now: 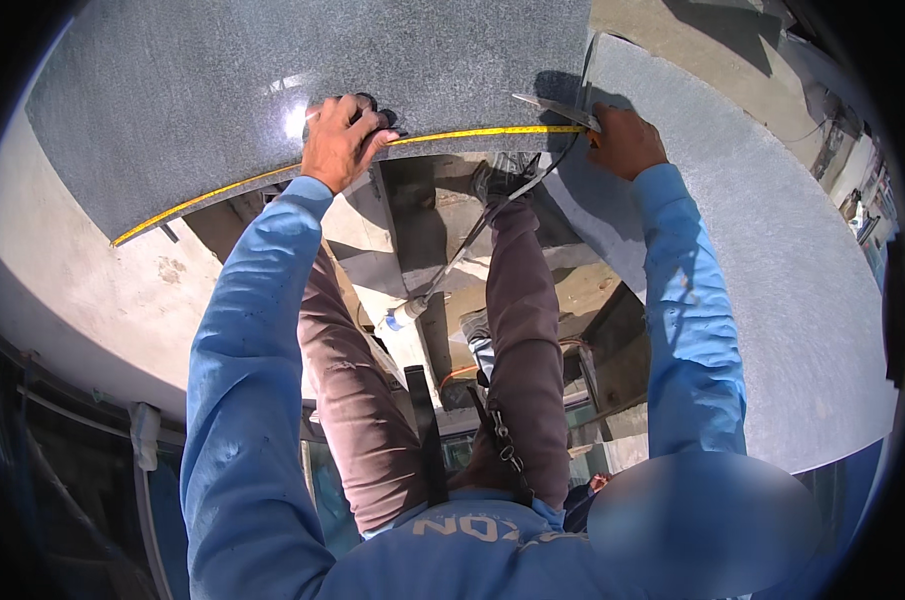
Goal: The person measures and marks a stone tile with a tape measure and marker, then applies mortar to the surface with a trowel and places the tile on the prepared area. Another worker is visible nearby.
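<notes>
A yellow measuring tape (482, 132) runs along the near edge of a grey speckled sheet (202, 110). My left hand (340, 142) is bent over that edge, fingers curled and thumb against the tape; something dark shows beside its fingers, too shadowed to name. At the tape's right end my right hand (624, 140) is closed around a tool with a pointed metal blade (550, 106). The blade points left, above the tape. The tool's handle is mostly hidden by the fingers, with a bit of orange showing there.
A lighter grey sheet (742, 250) lies to the right. Between my legs, openings show in a concrete and wood structure (372, 230). A dark cord (462, 250) runs down to a white and blue cylindrical piece (406, 314). A pale slab (92, 310) is at left.
</notes>
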Demonstrator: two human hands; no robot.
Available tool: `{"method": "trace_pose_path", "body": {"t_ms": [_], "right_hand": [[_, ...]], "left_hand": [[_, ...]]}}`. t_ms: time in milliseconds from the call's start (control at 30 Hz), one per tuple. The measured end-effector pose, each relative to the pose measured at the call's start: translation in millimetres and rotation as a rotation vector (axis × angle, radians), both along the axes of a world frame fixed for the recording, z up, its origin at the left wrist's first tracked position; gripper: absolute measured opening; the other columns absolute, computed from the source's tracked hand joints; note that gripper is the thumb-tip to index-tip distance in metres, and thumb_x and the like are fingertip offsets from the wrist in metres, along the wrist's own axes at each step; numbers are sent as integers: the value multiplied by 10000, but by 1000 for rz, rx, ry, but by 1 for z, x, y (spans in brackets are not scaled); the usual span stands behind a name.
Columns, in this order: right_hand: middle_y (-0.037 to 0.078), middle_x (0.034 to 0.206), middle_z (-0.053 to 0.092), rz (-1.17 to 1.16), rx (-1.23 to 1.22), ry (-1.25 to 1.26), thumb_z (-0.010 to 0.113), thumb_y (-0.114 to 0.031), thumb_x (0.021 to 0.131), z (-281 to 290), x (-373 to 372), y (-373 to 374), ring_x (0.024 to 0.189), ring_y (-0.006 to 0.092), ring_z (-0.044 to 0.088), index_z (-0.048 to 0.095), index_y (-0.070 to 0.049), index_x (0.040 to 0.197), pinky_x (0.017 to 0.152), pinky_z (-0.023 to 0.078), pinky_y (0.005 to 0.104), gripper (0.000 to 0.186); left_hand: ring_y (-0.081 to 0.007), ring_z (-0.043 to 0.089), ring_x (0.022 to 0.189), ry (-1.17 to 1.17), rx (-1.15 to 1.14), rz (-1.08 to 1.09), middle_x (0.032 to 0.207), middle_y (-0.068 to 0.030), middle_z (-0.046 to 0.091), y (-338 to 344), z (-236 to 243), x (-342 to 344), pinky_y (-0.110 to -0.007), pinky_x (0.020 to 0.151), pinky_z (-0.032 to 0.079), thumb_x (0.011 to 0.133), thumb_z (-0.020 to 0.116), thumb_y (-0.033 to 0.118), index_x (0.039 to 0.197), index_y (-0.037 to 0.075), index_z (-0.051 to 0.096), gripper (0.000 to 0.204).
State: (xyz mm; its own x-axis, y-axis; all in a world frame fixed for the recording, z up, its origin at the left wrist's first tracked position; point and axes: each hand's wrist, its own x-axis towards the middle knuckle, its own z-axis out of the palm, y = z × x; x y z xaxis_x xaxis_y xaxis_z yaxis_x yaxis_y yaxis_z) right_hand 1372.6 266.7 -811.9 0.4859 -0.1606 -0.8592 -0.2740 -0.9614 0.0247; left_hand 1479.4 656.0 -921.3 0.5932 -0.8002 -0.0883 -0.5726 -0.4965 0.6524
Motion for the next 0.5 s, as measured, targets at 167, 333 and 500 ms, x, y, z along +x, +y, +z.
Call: {"method": "trace_pose_path", "body": {"t_ms": [167, 333, 500], "right_hand": [[158, 1031, 712, -38, 10, 22, 790, -218, 751, 11, -3, 1, 1022, 370, 675, 642, -86, 1054, 903, 536, 496, 362], [149, 994, 717, -28, 36, 26, 777, -234, 748, 9, -9, -12, 988, 359, 686, 662, -108, 1057, 876, 551, 488, 353], [157, 965, 711, -19, 3, -88, 768, -211, 742, 1, -28, -10, 937, 364, 688, 659, -91, 1081, 816, 552, 468, 375]], "left_hand": [[-287, 551, 970, -41, 52, -18, 1070, -51, 605, -3, 0, -7, -476, 865, 376, 859, 716, 484, 976, 170, 693, 336], [-262, 545, 953, -161, 72, -63, 1065, -28, 604, -5, -13, -13, -467, 855, 363, 806, 698, 590, 990, 203, 690, 429], [-255, 549, 948, -191, 14, -80, 1047, -12, 609, -16, -13, -13, -466, 847, 371, 791, 718, 592, 983, 196, 694, 441]]}}
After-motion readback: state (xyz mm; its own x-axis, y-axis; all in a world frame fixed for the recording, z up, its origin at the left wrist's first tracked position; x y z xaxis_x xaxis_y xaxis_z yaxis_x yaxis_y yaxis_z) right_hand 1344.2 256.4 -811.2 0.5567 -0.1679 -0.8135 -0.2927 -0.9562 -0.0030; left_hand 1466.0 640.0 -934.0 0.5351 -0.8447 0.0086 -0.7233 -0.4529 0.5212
